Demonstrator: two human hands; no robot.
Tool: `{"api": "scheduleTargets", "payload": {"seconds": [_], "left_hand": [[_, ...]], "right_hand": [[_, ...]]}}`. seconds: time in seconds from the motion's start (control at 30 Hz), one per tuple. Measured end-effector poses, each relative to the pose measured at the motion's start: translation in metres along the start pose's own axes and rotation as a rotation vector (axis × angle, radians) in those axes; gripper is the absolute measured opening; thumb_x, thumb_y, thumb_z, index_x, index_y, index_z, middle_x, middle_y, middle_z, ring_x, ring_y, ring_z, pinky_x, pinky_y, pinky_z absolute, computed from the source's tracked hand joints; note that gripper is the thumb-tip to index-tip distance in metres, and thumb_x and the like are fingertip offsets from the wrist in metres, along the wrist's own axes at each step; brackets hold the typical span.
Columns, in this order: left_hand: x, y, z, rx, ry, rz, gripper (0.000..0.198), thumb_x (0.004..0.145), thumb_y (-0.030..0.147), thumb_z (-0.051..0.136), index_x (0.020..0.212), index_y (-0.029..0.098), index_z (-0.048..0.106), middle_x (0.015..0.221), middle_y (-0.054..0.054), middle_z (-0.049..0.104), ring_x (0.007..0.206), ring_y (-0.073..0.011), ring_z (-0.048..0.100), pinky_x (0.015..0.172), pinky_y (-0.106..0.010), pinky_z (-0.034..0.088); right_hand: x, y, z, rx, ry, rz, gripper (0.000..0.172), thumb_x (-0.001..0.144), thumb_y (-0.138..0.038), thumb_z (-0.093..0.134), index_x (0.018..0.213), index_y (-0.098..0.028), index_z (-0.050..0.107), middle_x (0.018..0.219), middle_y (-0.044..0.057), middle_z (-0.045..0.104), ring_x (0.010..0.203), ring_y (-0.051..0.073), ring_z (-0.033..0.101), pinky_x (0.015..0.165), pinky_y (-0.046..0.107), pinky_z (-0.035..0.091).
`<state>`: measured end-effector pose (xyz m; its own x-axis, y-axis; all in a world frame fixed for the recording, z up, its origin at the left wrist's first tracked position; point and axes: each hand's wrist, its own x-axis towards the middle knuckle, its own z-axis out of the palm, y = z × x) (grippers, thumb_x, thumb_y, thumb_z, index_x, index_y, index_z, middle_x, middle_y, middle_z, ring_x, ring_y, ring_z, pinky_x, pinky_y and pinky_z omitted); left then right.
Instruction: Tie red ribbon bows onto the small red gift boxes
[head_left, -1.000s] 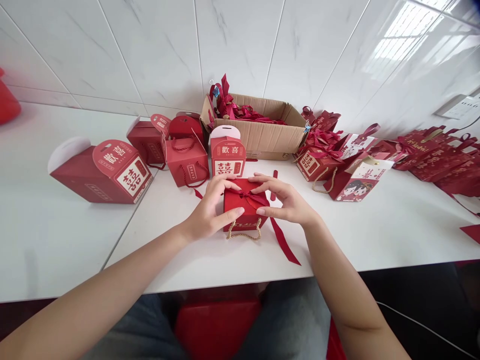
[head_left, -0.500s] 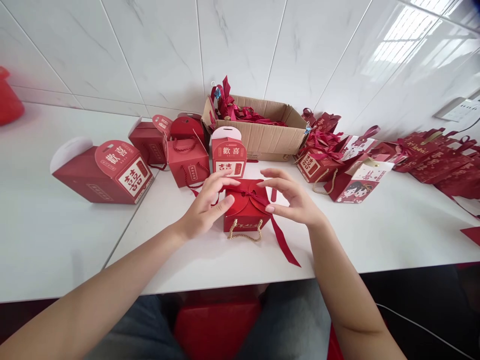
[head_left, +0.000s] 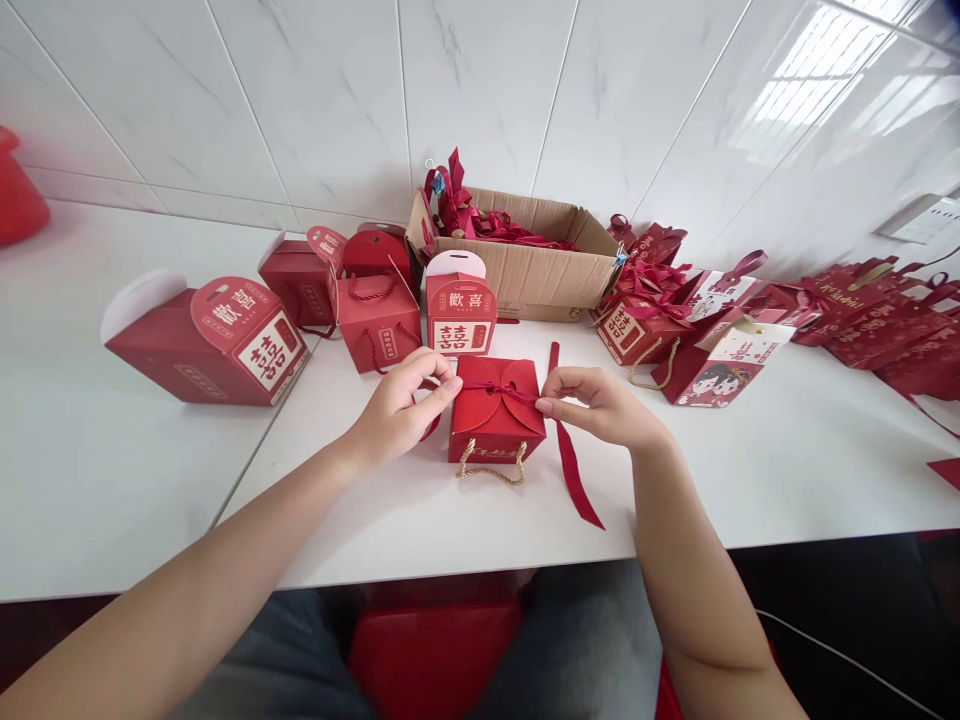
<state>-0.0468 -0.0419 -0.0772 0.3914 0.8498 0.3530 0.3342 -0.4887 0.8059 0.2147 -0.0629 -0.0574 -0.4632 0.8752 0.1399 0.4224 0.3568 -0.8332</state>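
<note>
In front of me stands a small red gift box [head_left: 496, 425] with rounded, overlapping top flaps and a gold rope handle [head_left: 491, 474] hanging at its near side. A dark red ribbon [head_left: 572, 475] runs across its top, crossed or knotted in the middle. At the box's left edge my left hand [head_left: 409, 405] pinches one side of the ribbon between thumb and fingers. My right hand [head_left: 596, 405] pinches the other side at the right edge, and a loose tail hangs from it onto the table.
Behind the box, a cardboard carton [head_left: 536, 265] holds more red ribbons. Red boxes stand to the left, including a large one [head_left: 206, 345], and an upright one [head_left: 460, 310] just behind. More decorated boxes [head_left: 716, 370] and gift bags [head_left: 855, 300] line the right. A tiled wall [head_left: 480, 90] bounds the back.
My hands have come down and apart from above the box. Each now pinches the ribbon at one side, and the ribbon looks tauter across the top.
</note>
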Motion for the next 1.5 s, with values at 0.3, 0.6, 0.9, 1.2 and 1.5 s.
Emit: {"api": "scheduleTargets", "payload": {"seconds": [0.3, 0.6, 0.9, 1.2, 1.5], "left_hand": [[0.002, 0.001, -0.008, 0.024, -0.051, 0.031, 0.026, 0.09, 0.037, 0.052, 0.071, 0.02, 0.049, 0.093, -0.005, 0.057, 0.085, -0.0188, 0.056, 0.079, -0.034, 0.05], [0.001, -0.002, -0.006, 0.003, -0.066, 0.04, 0.025, 0.09, 0.037, 0.051, 0.072, 0.02, 0.048, 0.093, -0.004, 0.056, 0.087, -0.0186, 0.056, 0.084, -0.034, 0.048], [0.001, -0.002, -0.007, 0.01, -0.042, 0.029, 0.025, 0.089, 0.037, 0.051, 0.071, 0.02, 0.048, 0.095, -0.005, 0.056, 0.088, -0.0191, 0.056, 0.084, -0.033, 0.049], [0.002, 0.001, -0.009, 0.002, -0.024, 0.003, 0.025, 0.089, 0.038, 0.051, 0.071, 0.02, 0.049, 0.099, -0.006, 0.057, 0.091, -0.0202, 0.057, 0.081, -0.035, 0.049], [0.001, 0.0, -0.008, -0.013, -0.043, -0.019, 0.028, 0.089, 0.041, 0.053, 0.071, 0.02, 0.051, 0.1, -0.006, 0.056, 0.083, -0.0186, 0.057, 0.076, -0.034, 0.05]], "right_hand": [[-0.002, 0.005, -0.007, 0.142, -0.091, 0.061, 0.029, 0.086, -0.04, 0.064, 0.072, -0.018, 0.054, 0.069, 0.001, 0.063, 0.065, 0.012, 0.059, 0.062, 0.026, 0.046], [0.002, 0.015, -0.014, 0.329, -0.183, 0.427, 0.036, 0.068, -0.045, 0.081, 0.071, -0.016, 0.06, 0.038, -0.01, 0.049, 0.035, 0.004, 0.043, 0.054, 0.024, 0.049], [-0.004, 0.015, -0.016, 0.649, -0.153, 0.301, 0.036, 0.075, -0.048, 0.075, 0.076, -0.018, 0.057, 0.04, -0.007, 0.057, 0.033, 0.008, 0.051, 0.055, 0.025, 0.052], [-0.006, 0.011, -0.019, 0.519, -0.276, 0.453, 0.032, 0.069, -0.035, 0.082, 0.084, -0.016, 0.061, 0.034, -0.009, 0.054, 0.026, 0.005, 0.042, 0.046, 0.019, 0.046], [-0.005, 0.012, -0.015, 0.607, -0.08, 0.263, 0.038, 0.078, -0.051, 0.071, 0.064, -0.016, 0.065, 0.027, -0.011, 0.036, 0.024, 0.003, 0.028, 0.043, 0.023, 0.045]]}}
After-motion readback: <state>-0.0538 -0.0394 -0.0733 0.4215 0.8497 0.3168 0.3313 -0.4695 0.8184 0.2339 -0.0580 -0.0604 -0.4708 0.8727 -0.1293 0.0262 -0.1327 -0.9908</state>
